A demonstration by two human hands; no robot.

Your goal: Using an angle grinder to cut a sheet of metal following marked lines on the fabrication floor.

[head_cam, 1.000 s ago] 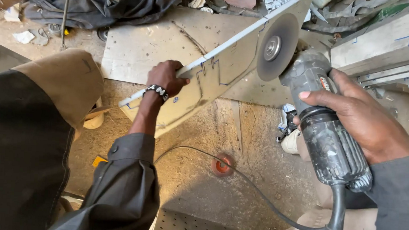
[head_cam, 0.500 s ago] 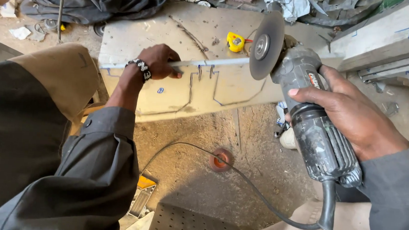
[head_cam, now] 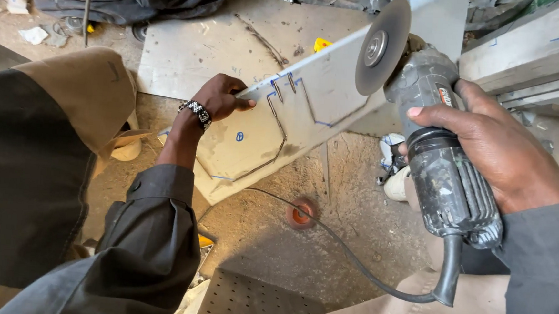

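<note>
the left hand [head_cam: 221,98] has tipped the marked metal sheet [head_cam: 308,107] up again, gripping its edge; the right hand [head_cam: 500,148] clasps the angle grinder [head_cam: 435,153], disc beside the sheet.

Bare, dusty concrete floor [head_cam: 351,245] in plain daylight, scattered with scraps. Dark crumpled cloth [head_cam: 140,0] heaped at the far edge beside a flat metal plate [head_cam: 195,48]. Pale beams [head_cam: 531,62] stacked at the right, a perforated sheet [head_cam: 251,304] lying near.

Single head-worn view, looking steeply down, close over both hands onto the dusty concrete workshop floor [head_cam: 352,239].
</note>
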